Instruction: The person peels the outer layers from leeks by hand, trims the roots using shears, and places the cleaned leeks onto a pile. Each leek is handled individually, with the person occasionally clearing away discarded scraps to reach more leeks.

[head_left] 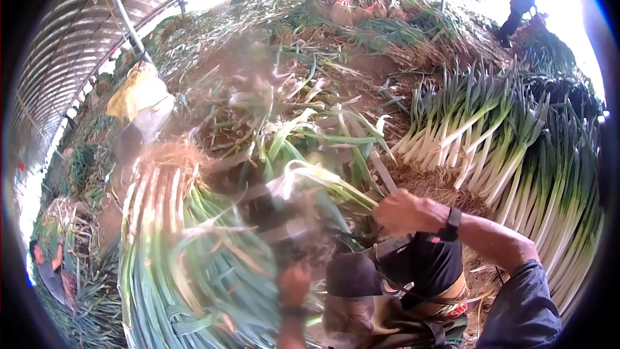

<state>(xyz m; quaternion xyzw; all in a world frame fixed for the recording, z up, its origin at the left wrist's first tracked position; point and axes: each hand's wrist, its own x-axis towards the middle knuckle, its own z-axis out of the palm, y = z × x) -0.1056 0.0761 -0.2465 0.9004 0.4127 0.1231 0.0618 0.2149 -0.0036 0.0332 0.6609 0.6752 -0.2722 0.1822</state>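
The right hand (403, 212) pinches leaves (352, 194) between closed fingers; the left hand (295, 284), blurred, is beside a leek bundle (161, 220), its grip indiscernible.

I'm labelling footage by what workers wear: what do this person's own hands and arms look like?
The right hand is gloveless, with a black watch-like band at the wrist; a bluish-grey sleeve ends around the elbow. The left hand is blurred but looks bare too, apparently with a dark band at its wrist; no sleeve shows there.
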